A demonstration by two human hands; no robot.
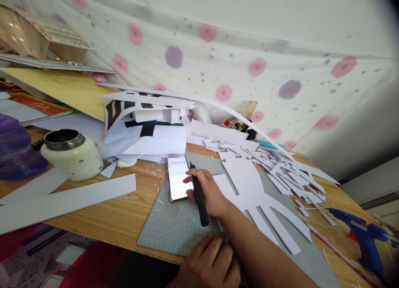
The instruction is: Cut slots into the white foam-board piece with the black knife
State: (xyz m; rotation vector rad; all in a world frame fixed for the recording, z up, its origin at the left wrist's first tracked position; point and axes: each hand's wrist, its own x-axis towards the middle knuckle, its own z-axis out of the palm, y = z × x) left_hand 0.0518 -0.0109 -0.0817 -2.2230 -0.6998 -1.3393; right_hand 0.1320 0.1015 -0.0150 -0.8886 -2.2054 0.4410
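A phone (178, 178) showing a calculator lies at the left part of the grey-green cutting mat (165, 225). Over its right side is my right hand (207, 192), fingertips at the screen's keys, with a black pen-like cutter (200, 203) held in it, slanting down to the right. My left hand (210, 265) rests near the mat's front edge, below the right forearm, its fingers bent and side by side; nothing shows in it. A white cut foam board piece (249, 184) with curved arms and slots lies on the mat, partly behind my right forearm.
White scraps (280, 167) are heaped at the back right. A blue glue gun (364, 236) lies at the right. At the left are an open cream jar (73, 157), a purple container (18, 148) and long white strips (77, 200). Papers (156, 140) stack behind the phone.
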